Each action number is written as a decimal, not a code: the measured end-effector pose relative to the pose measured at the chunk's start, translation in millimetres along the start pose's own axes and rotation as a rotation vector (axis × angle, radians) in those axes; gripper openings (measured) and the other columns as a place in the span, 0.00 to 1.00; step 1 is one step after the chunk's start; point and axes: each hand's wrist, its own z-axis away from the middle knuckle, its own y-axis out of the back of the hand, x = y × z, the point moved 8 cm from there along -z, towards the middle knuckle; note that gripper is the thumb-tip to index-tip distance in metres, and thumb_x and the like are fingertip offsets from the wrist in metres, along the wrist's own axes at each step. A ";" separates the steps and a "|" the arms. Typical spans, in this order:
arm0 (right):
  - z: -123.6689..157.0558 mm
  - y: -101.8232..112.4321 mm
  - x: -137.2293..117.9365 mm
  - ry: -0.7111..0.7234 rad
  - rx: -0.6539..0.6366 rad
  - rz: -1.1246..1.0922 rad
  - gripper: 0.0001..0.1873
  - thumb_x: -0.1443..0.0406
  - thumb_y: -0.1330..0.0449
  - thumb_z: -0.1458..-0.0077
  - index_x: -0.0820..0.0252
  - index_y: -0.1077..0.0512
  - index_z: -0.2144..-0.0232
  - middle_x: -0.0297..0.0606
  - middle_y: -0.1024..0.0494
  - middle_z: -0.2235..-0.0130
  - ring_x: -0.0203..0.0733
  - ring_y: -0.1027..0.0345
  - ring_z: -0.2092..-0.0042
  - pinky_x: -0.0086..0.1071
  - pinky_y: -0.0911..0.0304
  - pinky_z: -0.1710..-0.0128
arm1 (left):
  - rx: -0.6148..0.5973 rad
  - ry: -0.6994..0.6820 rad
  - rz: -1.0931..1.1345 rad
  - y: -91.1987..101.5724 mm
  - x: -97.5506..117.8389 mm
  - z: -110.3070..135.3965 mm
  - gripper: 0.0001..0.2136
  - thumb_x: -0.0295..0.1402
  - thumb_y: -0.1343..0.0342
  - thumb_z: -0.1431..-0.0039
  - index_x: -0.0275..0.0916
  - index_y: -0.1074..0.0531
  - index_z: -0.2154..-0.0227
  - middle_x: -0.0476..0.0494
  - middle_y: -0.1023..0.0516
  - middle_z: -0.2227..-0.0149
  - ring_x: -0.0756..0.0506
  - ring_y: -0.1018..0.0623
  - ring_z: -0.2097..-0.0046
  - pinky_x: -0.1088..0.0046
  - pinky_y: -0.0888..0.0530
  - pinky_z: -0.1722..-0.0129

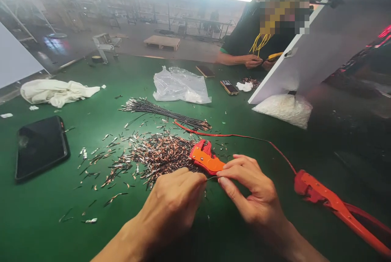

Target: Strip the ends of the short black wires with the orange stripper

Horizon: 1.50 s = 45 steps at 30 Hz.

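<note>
Left hand (174,197): grip curled tight, pinching a thin dark wire (213,178) that shows at the thumb side. Right hand (255,191): thumb and fingertips pressed together on the wire's other visible end. Both hands work at the near right side of a loose heap of clipped black wire ends with bare copper and silvery bits (165,152), the landmark here. Wire spans the short gap between hands, just off the heap's near right edge.

Orange-and-red plier-like stripping tool (207,158) lies against the heap's right edge, its handle end by the right fingertips; whether they touch it, cannot tell. Similar orange-red hand tool (324,195) well to the right of the heap. Long thin red cord (214,134) runs from the heap's far side to that second tool's head.

Bundle of black wires with bared ends (171,113) lies just beyond the heap; crumpled clear plastic bag (183,85) farther beyond. Large black smartphone (42,148) to the heap's left; crumpled white cloth (58,92) to its far left. All on a green counter (49,217).

Well beyond the heap, to the right: a co-worker in dark clothing (238,30), hands at yellow cables (259,46).
</note>
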 end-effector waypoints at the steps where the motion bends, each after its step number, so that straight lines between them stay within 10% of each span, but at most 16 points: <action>1: -0.5 -1.0 2.9 -0.021 -0.023 0.004 0.09 0.72 0.42 0.39 0.52 0.26 0.63 0.30 0.21 0.68 0.41 0.29 0.63 0.47 0.41 0.49 | 0.008 -0.005 -0.010 0.9 -0.5 -0.5 0.06 0.21 0.50 0.35 0.37 0.29 0.62 0.48 0.24 0.73 0.49 0.27 0.74 0.75 0.30 0.74; 4: 2.0 -6.6 19.5 -0.150 -0.120 0.118 0.10 0.64 0.41 0.36 0.50 0.28 0.52 0.35 0.20 0.57 0.48 0.30 0.54 0.48 0.37 0.52 | 0.059 0.018 -0.055 5.9 -2.8 -2.9 0.07 0.20 0.51 0.35 0.36 0.30 0.62 0.48 0.25 0.74 0.49 0.27 0.75 0.74 0.31 0.74; 9: 21.4 -15.8 50.0 -0.302 -0.316 0.480 0.44 0.53 0.28 0.53 0.61 0.38 0.39 0.50 0.26 0.50 0.62 0.32 0.51 0.57 0.33 0.54 | 0.144 0.108 -0.133 22.4 -7.0 -8.3 0.07 0.21 0.51 0.34 0.37 0.32 0.67 0.49 0.26 0.73 0.49 0.27 0.74 0.74 0.31 0.73; 15: 27.8 -17.2 60.5 -0.407 -0.444 0.477 0.17 0.58 0.38 0.46 0.63 0.27 0.56 0.48 0.26 0.58 0.60 0.31 0.56 0.55 0.33 0.57 | 0.184 0.281 -0.214 36.3 -21.4 1.0 0.07 0.24 0.48 0.35 0.38 0.30 0.69 0.50 0.28 0.76 0.49 0.29 0.75 0.74 0.33 0.75; 19: 16.9 -1.2 74.2 -0.606 -0.455 0.088 0.19 0.54 0.43 0.43 0.61 0.26 0.57 0.47 0.25 0.59 0.57 0.31 0.58 0.52 0.36 0.56 | 0.236 0.288 -0.198 40.3 -20.0 5.2 0.06 0.24 0.47 0.36 0.38 0.30 0.69 0.52 0.28 0.76 0.51 0.28 0.76 0.76 0.33 0.75; 23: 14.1 -9.0 64.4 -0.758 -0.423 -0.839 0.25 0.50 0.43 0.43 0.59 0.25 0.51 0.45 0.22 0.55 0.52 0.29 0.54 0.44 0.35 0.52 | 0.335 0.231 -0.155 49.6 -9.2 -1.6 0.05 0.23 0.47 0.37 0.38 0.31 0.67 0.53 0.27 0.75 0.53 0.27 0.75 0.78 0.32 0.73; 29: 26.3 -52.6 17.9 -0.869 -0.330 -1.538 0.24 0.71 0.35 0.59 0.61 0.22 0.55 0.39 0.20 0.60 0.41 0.26 0.61 0.33 0.32 0.59 | 0.394 0.023 -0.096 45.6 18.3 1.8 0.10 0.15 0.48 0.43 0.36 0.32 0.64 0.44 0.22 0.69 0.50 0.26 0.67 0.75 0.25 0.65; 40: 34.6 -68.2 33.5 -1.141 0.008 -1.613 0.22 0.68 0.30 0.48 0.57 0.28 0.51 0.38 0.16 0.62 0.43 0.21 0.59 0.36 0.30 0.53 | 0.337 -0.061 -0.184 7.9 41.3 28.3 0.11 0.19 0.44 0.43 0.45 0.25 0.68 0.46 0.20 0.58 0.46 0.21 0.54 0.72 0.20 0.56; 45: 32.1 -66.7 26.5 -0.988 -0.040 -1.480 0.27 0.71 0.34 0.48 0.52 0.34 0.47 0.39 0.17 0.54 0.46 0.22 0.54 0.40 0.31 0.51 | 0.201 0.344 0.203 -19.6 16.4 26.6 0.08 0.25 0.46 0.40 0.43 0.24 0.69 0.39 0.25 0.51 0.42 0.21 0.52 0.66 0.20 0.56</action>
